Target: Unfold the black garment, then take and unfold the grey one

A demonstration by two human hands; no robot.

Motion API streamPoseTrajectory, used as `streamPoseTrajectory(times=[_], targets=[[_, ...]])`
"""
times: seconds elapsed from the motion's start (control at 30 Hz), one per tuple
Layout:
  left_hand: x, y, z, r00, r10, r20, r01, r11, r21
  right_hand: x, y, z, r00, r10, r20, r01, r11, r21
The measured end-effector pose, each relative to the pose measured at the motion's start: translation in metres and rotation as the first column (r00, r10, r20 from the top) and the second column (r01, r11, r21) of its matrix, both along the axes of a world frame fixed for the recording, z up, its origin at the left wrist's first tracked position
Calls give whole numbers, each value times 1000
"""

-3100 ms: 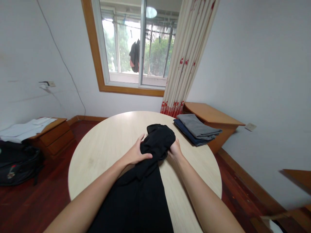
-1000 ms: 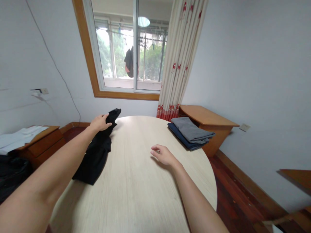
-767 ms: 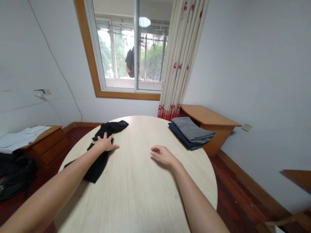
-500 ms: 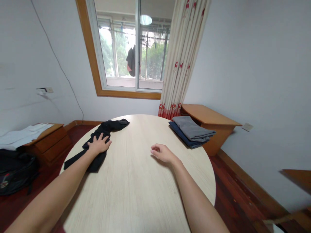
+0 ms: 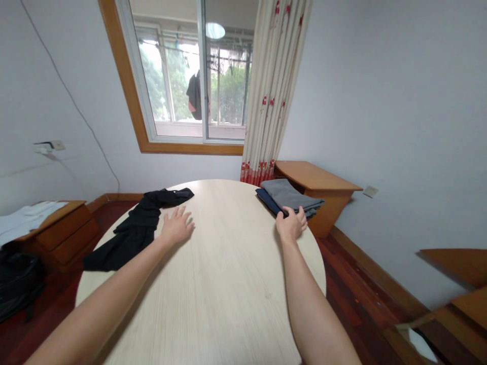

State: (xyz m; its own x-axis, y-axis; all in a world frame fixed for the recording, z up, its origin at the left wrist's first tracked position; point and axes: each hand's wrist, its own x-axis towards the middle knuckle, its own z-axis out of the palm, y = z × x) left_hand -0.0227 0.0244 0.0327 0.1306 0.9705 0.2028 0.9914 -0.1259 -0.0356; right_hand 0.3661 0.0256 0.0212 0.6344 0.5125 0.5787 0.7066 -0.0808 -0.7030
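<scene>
A crumpled black garment (image 5: 131, 230) lies along the left side of the round pale table (image 5: 213, 299). Just right of it is my left hand (image 5: 178, 226), fingers spread, palm down, holding nothing. On the far right of the table sits a stack of folded clothes, with a grey garment (image 5: 285, 191) on top and a dark blue one (image 5: 267, 201) beneath. My right hand (image 5: 291, 224) is at the stack's near edge, thumb and fingers apart. The fingertips overlap the cloth; whether they press on it is hard to see.
Behind the stack stands a wooden desk (image 5: 319, 177) against the wall. A wooden cabinet (image 5: 72, 230) with papers on it and a black bag (image 5: 19, 281) are at the left. A curtain (image 5: 272, 101) hangs beside the window. More wooden furniture (image 5: 460, 263) shows at the lower right.
My left hand has come off the black garment and moved right, and the garment lies differently at its near end. My right hand has gone from mid-table to the folded stack.
</scene>
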Motion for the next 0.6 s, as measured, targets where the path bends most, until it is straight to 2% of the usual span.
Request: streamPoseTrajectory(times=[0.1, 0.23, 0.33, 0.43, 0.53, 0.6], targets=[[25, -13, -19, 987, -85, 136, 95, 993, -67, 3, 5, -12, 998, 51, 42, -48, 997, -56], [24, -21, -34, 972, -121, 201, 152, 978, -145, 3, 11, -19, 995, 58, 75, -49, 991, -121], [17, -22, -34, 971, -143, 189, 174, 971, -162, 1, 12, -15, 995, 47, 84, -38, 994, -105], [15, -24, -31, 972, -144, 184, 180, 964, -197, -6, 14, -7, 989, 93, 118, -86, 994, -68], [16, -25, -31, 965, -147, 217, 191, 961, -198, -27, 12, 3, 955, 232, 187, -227, 973, -51], [16, -25, -31, 948, -154, 279, 206, 965, -165, -50, 5, 8, 897, 373, 238, -368, 927, -69]])
